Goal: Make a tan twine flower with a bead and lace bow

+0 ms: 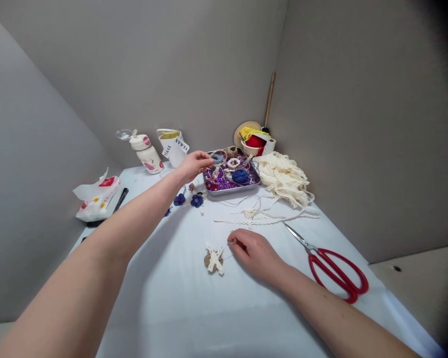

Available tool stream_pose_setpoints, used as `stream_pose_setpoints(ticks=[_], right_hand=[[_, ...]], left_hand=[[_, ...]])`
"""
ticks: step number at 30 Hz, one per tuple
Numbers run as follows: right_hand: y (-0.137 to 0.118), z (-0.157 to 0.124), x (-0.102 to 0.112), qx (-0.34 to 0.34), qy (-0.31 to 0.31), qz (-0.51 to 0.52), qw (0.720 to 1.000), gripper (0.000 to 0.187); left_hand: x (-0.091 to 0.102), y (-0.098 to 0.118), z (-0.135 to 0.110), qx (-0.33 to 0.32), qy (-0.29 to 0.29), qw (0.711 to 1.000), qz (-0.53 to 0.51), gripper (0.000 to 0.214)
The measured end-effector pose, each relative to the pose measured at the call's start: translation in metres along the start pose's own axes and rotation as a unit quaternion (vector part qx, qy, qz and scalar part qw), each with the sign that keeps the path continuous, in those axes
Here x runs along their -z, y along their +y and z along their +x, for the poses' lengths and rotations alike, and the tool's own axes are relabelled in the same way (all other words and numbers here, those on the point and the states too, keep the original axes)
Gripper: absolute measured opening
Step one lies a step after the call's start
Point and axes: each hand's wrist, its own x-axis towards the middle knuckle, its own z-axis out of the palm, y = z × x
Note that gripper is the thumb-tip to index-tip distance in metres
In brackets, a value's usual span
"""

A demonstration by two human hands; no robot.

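My left hand (197,166) is stretched out over the left edge of a metal tray (232,190). Its thumb and fingers are pressed together; whatever sits between them is too small to tell. Purple beads, a ball of blue yarn (240,176) and a small white ring (233,162) lie in the tray. My right hand (256,252) rests on the table with its fingers curled in a pinch, their contents hidden. Just left of it lies a round brown piece (207,261) with crossed strips of white lace (215,259) on top. A faint thread seems to run between this piece and the right hand.
Red-handled scissors (338,273) lie at right, blades partly apart. Behind them are loose lace strips (265,218) and a cream lace heap (281,176). Blue flowers (197,200) lie below my left wrist. A white bottle (147,155) and tissue pack (100,199) stand left.
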Motion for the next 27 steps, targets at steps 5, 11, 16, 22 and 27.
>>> stream_pose_setpoints(ticks=[5,11,16,22,27], right_hand=[[0.001,0.0,-0.001,0.001,0.004,0.0,1.0,0.015],[0.0,0.001,-0.001,-0.006,0.012,0.011,1.0,0.016],[-0.001,0.0,0.001,-0.018,0.037,0.051,0.998,0.014],[-0.004,-0.003,0.007,-0.054,0.141,0.125,0.981,0.017],[-0.01,-0.005,0.008,-0.055,0.134,0.163,0.976,0.021]], left_hand=[[0.0,0.001,-0.014,0.006,0.009,0.999,-0.042,0.028],[-0.006,0.012,-0.049,-0.011,0.019,0.995,-0.099,0.029],[-0.009,0.008,-0.123,-0.04,-0.002,0.989,-0.143,0.029],[-0.024,-0.039,-0.207,-0.071,0.074,0.992,-0.068,0.02],[-0.035,-0.059,-0.228,-0.049,0.077,0.994,-0.066,0.018]])
